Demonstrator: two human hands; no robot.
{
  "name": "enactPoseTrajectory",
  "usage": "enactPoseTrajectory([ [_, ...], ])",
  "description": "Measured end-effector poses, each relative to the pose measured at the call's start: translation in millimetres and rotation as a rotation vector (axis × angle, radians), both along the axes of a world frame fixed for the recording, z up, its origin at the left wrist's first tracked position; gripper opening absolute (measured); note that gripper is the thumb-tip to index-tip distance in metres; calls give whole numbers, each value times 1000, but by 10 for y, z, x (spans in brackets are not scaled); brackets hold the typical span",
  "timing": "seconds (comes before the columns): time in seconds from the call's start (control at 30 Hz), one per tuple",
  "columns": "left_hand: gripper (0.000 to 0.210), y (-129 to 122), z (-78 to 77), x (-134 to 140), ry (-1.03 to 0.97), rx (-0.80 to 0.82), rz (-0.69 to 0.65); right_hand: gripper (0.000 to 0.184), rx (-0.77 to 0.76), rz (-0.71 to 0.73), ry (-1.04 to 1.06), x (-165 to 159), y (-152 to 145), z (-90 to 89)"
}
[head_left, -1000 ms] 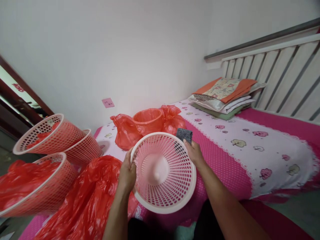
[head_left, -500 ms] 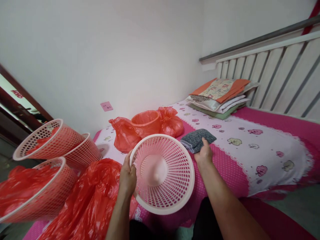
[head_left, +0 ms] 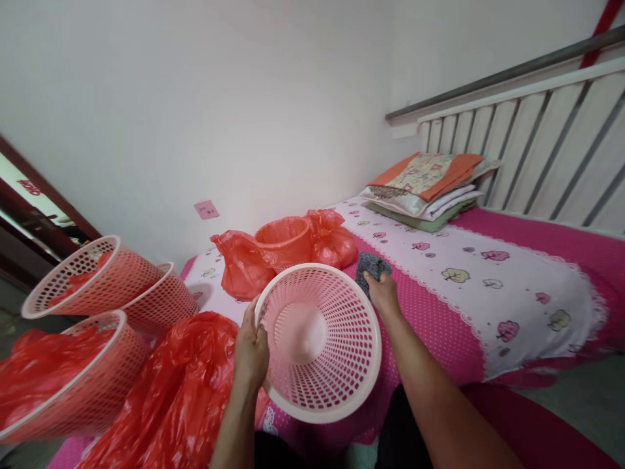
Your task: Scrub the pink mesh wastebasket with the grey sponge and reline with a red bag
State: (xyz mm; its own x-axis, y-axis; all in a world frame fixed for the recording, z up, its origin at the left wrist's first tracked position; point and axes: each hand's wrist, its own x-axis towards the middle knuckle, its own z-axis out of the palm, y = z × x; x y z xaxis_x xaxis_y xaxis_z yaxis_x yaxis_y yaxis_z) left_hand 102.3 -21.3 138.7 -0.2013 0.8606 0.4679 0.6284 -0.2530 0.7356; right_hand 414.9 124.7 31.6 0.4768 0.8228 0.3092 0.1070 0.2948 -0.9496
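My left hand (head_left: 252,348) grips the left rim of a pale pink plastic basket (head_left: 352,365) with a perforated wall. The basket is tilted so that its mouth faces me, and nothing lies inside it. Beyond its upper right rim, my right hand (head_left: 381,292) is closed on a folded grey cloth (head_left: 372,264), with part of the cloth hidden by the fingers. Just behind the basket stands another one lined with a red plastic bag (head_left: 286,241). A heap of crumpled red plastic bags (head_left: 190,371) lies left of my left forearm.
Several pink baskets (head_left: 131,273) with red bags in them lean at the left. Folded bedding (head_left: 424,189) is stacked near the white radiator (head_left: 527,137). The bed has a pink and white cover (head_left: 439,332). A pink note (head_left: 206,209) is on the wall.
My right hand has moved left with the grey cloth, nearer the basket's rim, and the cloth shows smaller. My left hand still holds the basket in nearly the same place.
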Motion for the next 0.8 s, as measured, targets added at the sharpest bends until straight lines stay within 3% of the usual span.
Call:
enactPoseTrajectory([
  [0.37, 59, -37, -3, 45, -8, 15, -13, 28, -151, 21, -133, -10, 6, -32],
  [0.5, 60, -45, 2, 41, 0, 14, -4, 28, -176, -35, -227, 12, -45, 10],
  [0.67, 61, -46, 0, 64, -9, 19, 0, 36, -77, -113, -309, -7, -184, 210],
  [0.8, 62, -54, 16, 133, -6, 25, -2, 33, 193, -197, -452, -127, -334, 444],
])
